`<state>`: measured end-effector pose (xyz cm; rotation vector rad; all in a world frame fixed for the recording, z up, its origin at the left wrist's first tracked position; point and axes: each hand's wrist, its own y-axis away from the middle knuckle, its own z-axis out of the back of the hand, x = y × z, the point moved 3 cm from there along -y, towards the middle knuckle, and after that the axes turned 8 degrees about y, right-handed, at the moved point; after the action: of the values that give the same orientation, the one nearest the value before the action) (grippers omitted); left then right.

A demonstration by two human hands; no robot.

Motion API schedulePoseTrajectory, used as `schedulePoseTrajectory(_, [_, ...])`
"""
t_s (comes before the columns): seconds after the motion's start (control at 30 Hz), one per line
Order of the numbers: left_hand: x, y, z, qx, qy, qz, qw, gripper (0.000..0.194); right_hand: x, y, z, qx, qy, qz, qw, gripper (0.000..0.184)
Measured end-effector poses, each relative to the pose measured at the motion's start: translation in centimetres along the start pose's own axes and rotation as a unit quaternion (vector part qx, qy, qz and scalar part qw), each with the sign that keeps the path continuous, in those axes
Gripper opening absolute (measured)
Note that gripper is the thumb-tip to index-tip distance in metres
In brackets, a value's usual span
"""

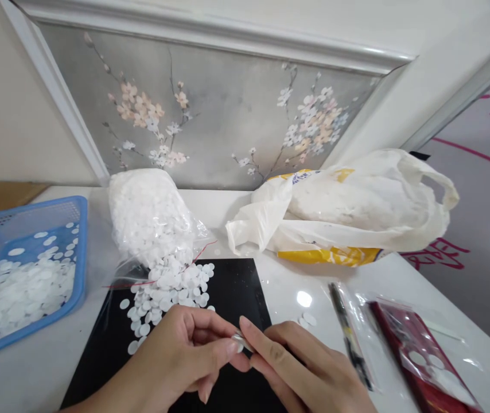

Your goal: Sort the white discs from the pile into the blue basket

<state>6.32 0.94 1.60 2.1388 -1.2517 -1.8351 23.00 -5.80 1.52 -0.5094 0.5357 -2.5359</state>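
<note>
While both hands meet over the black mat [242,292], a small pale piece [245,341] sits between their fingertips, near the mat's right side. It looks thin and roundish, whitish on the near face with a greyer edge turned up toward the right hand; the fingers cover much of it, so whether it is one layer or several I cannot tell. The left hand [197,350] has its grip pinched on it between thumb and fingers, and the right hand [305,364] closes its grip on the other end. Just beyond the left hand, a heap of white discs [174,289] spreads over the mat, spilling from a clear plastic bag [150,212] edged with a red line, and takes up much of the far half. To the left on the white desk [286,287] stands a blue basket [82,252] with more discs inside. A white and yellow carrier bag [357,212] lies at the back right; nearer are a few loose discs [308,319], a slim dark item [348,332] in clear wrapping and a dark red packet [400,350] with discs in clear film on top. A flowered panel [236,115] rises behind.
</note>
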Motion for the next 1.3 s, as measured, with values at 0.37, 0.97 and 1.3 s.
schedulePoseTrajectory(0.37, [-0.5,0.3,-0.1,0.029,-0.021,0.015,0.999,0.021,0.1,0.1,0.1,-0.003,0.012,0.009,1.0,0.044])
schedulePoseTrajectory(0.97, [-1.9,1.1,-0.2,0.026,-0.062,0.04,0.997,0.018,0.2,-0.1,0.7,-0.02,0.012,-0.002,1.0,0.038])
schedulePoseTrajectory(1.3, [-0.9,0.8,0.1,0.025,-0.063,0.013,0.998,0.028,0.1,0.0,0.6,-0.014,-0.002,-0.006,1.0,0.043])
